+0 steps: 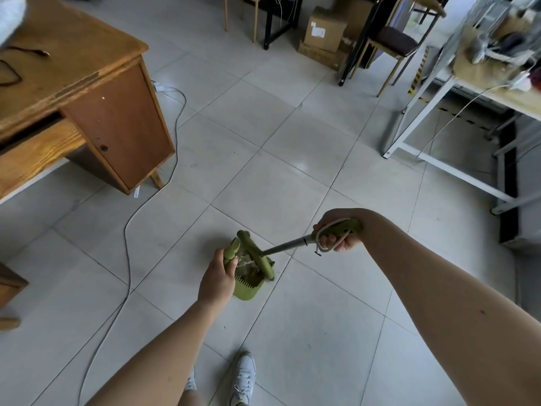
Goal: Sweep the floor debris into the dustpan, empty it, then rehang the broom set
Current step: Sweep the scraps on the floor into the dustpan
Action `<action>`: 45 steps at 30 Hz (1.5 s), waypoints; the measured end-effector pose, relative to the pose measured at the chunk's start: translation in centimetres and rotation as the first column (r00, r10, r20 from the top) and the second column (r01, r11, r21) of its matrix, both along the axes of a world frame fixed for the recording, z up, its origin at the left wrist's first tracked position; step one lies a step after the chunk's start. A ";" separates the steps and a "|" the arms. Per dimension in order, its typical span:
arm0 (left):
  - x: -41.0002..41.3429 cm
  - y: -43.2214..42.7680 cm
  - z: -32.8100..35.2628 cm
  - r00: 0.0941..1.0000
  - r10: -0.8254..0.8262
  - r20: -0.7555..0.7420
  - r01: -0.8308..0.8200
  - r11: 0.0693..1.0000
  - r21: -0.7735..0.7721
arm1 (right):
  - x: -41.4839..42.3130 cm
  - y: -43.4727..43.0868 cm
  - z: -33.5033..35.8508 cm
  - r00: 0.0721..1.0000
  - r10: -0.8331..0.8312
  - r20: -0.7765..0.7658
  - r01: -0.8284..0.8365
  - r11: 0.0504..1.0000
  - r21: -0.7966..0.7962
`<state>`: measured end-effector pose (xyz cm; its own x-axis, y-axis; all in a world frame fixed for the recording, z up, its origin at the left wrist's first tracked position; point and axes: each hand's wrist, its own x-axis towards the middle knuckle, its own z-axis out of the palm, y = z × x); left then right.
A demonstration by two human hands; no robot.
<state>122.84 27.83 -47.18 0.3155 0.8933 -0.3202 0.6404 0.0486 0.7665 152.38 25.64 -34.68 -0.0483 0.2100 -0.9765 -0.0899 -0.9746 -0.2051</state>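
A green dustpan (245, 290) stands on the tiled floor in front of my feet, with pale debris (245, 266) inside it. My left hand (218, 278) is closed around the dustpan's green handle top (232, 250). The green broom head (257, 256) lies across the pan's mouth, its bristles partly inside. A grey shaft (285, 247) runs up and right from it to the green broom grip (336, 230), which my right hand (339, 231) clasps. A pale hanging loop curls around that grip.
A wooden desk (96, 112) stands at the left, with a white cable (128, 218) trailing over the floor beside it. A white-framed table (433, 112) is at the right. Cardboard boxes (323, 33) and a chair (392, 45) stand at the back. My white shoes (244, 376) are below.
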 end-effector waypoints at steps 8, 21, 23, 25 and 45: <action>0.3 0.6 0.3 0.995 0.088 0.048 -0.088 0.996 0.006 | -0.5 -0.3 2.8 1.000 0.025 0.009 -0.025 1.000 0.009; 2.5 2.5 0.9 0.990 0.117 0.084 -0.114 0.993 -0.034 | -1.3 0.3 4.2 0.999 0.054 0.002 -0.054 0.999 0.002; 3.0 2.9 1.3 0.988 0.121 0.096 -0.118 0.992 -0.036 | -1.6 0.5 4.6 0.997 0.078 0.020 -0.078 0.997 0.008; 3.6 3.7 1.7 0.988 0.121 0.094 -0.118 0.993 -0.031 | -1.8 0.9 5.3 0.992 0.120 0.045 -0.121 0.993 0.013; 8.1 8.7 6.7 0.953 0.203 0.226 -0.205 0.979 -0.017 | 3.2 2.4 16.1 0.920 0.323 0.221 -0.313 0.946 -0.082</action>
